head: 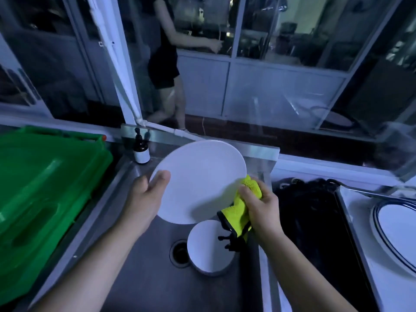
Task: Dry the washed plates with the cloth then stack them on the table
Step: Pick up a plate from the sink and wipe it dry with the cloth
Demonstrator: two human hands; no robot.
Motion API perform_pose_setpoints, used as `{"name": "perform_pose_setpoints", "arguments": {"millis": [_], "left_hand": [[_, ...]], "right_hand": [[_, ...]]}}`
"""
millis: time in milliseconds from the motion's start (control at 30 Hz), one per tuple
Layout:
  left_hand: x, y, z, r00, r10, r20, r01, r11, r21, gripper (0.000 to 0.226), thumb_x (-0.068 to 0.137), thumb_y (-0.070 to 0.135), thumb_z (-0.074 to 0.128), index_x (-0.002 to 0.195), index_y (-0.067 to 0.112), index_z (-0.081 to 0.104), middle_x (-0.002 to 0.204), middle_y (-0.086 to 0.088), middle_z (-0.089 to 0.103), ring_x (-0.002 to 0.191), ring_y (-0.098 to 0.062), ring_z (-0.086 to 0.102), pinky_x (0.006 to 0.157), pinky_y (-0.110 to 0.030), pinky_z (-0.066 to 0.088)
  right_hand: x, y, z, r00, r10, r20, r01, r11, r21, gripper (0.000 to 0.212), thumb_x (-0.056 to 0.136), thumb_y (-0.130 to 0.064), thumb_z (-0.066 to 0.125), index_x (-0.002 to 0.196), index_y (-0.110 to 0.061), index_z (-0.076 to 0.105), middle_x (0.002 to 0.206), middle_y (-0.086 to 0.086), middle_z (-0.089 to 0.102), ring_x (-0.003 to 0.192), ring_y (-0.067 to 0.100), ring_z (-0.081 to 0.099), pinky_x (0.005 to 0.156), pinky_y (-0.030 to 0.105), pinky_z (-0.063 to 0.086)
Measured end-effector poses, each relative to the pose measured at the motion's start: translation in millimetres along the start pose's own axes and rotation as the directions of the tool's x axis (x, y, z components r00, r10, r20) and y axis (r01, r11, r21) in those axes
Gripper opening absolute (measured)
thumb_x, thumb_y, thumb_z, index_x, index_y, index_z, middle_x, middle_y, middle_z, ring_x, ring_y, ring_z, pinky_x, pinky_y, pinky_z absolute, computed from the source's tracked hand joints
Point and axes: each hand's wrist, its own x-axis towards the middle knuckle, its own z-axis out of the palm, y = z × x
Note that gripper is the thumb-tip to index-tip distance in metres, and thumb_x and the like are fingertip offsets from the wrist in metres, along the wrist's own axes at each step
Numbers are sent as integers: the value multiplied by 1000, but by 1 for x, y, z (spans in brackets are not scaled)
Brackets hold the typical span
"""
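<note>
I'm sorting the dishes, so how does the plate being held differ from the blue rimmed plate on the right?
The held plate is plain white; the blue-rimmed plate has dark blue lines around its edge. The held plate is tilted above the sink, gripped by the left hand with the yellow cloth against it; the blue-rimmed plate lies flat, untouched. Both look white.

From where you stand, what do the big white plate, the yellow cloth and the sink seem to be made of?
White plate: probably glazed ceramic or melamine; smooth, even, with a soft sheen, though the look alone cannot settle which. Yellow cloth: looks like microfibre; a nubby, fuzzy pile with a black edging. Sink: stainless steel by its looks; grey, brushed, dully reflective.
</note>
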Motion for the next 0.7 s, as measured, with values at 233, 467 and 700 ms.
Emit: {"name": "perform_pose_setpoints", "arguments": {"millis": [233, 467, 700], "left_hand": [[-14, 63, -1, 992, 95, -78, -105, 985, -133, 42, 71, 71, 42, 71, 39, 70, 74, 22, 70, 71, 5, 65, 63, -16, 51], [-23, 90, 4, 983, 123, -136, -148, 970, -194, 42, 76, 73, 44, 84, 42, 72, 88, 21, 74, 85, 3, 68, 74, -27, 54], [-26, 103, 14, 968, 117, -223, -164, 965, -206, 45, 68, 77, 44, 63, 32, 48, 65, 11, 47, 54, -5, 41, 57, -25, 38]], "right_hand": [[-11, -52, -8, 989, -126, 81, 116, 987, 109, 17, 90, -13, 63, 94, -27, 73, 83, 3, 74, 74, 17, 70, 62, 26, 54], [-18, -77, -9, 961, -278, -3, 278, 961, -4, 24, 89, -12, 64, 100, -32, 66, 86, -7, 73, 81, 8, 68, 71, 24, 52], [-19, -121, 24, 572, -820, 11, 619, 423, -662, 57, 82, -17, 74, 132, -1, 52, 133, 20, 48, 110, 27, 38, 103, 24, 25]]}}
